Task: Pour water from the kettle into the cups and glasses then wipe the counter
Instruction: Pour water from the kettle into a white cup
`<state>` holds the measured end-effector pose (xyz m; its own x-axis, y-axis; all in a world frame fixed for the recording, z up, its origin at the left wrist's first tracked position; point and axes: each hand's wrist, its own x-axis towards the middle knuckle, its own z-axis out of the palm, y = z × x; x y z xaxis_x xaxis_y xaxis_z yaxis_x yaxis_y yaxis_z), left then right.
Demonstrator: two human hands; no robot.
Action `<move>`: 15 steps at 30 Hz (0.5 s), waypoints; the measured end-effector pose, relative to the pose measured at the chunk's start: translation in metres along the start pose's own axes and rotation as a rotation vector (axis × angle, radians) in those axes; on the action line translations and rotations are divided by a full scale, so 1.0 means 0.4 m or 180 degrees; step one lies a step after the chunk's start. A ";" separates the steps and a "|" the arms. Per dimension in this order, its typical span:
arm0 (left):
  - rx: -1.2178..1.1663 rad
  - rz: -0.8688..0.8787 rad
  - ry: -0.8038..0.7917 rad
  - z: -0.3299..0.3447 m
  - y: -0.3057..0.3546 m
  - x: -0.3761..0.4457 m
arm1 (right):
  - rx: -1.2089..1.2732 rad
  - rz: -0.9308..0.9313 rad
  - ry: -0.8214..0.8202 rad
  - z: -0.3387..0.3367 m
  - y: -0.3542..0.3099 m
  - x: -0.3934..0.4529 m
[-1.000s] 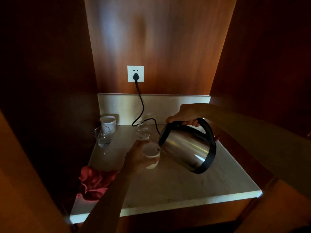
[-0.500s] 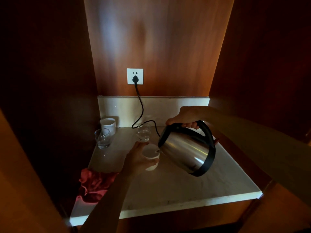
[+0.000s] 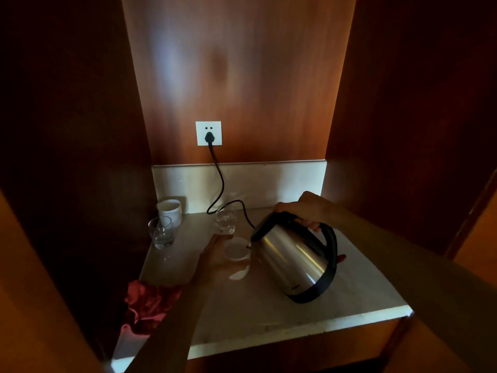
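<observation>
Count of items on the counter [image 3: 269, 324]: one kettle [image 3: 293, 261], two white cups, two glasses, one red cloth [image 3: 149, 305].

The kettle is steel with a black handle, lid and base ring. It is held above the counter, tilted with its spout down and to the left, the spout just over the rim of the near cup [image 3: 236, 250]. A small mark sits low on the kettle body; it is too small to read. No other writing is legible.

The right hand [image 3: 304, 207] grips the kettle handle from above, fingers curled round it. The left hand [image 3: 217, 258] holds the near cup, fingers wrapped round its left side; the cup stands on the counter.

The far cup [image 3: 169, 211] stands at the back left corner. The left glass [image 3: 160, 232] stands just in front of it. The middle glass [image 3: 226, 218] stands near the back, behind the near cup. Both glasses appear to hold some water.

The cloth lies crumpled at the front left edge of the counter, beside the left forearm.

One white socket [image 3: 208, 133] is on the wood wall, with one black plug in it; its cord [image 3: 220, 184] runs down to the counter and passes behind the kettle
</observation>
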<state>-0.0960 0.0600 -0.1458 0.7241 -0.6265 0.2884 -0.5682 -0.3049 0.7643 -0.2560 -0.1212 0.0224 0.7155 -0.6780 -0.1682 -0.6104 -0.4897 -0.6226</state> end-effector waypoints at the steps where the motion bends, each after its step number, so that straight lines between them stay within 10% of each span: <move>1: 0.0023 0.0016 0.0012 0.001 0.001 -0.002 | 0.0047 -0.0018 0.0066 0.002 0.002 -0.005; 15: -0.0210 -0.0140 0.0387 -0.023 -0.002 0.012 | 0.2196 -0.0034 0.1004 0.023 0.053 0.003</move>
<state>-0.0884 0.0638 -0.1396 0.7921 -0.5208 0.3185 -0.5108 -0.2797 0.8129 -0.2649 -0.1275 0.0021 0.5258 -0.8506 0.0025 -0.1787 -0.1134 -0.9774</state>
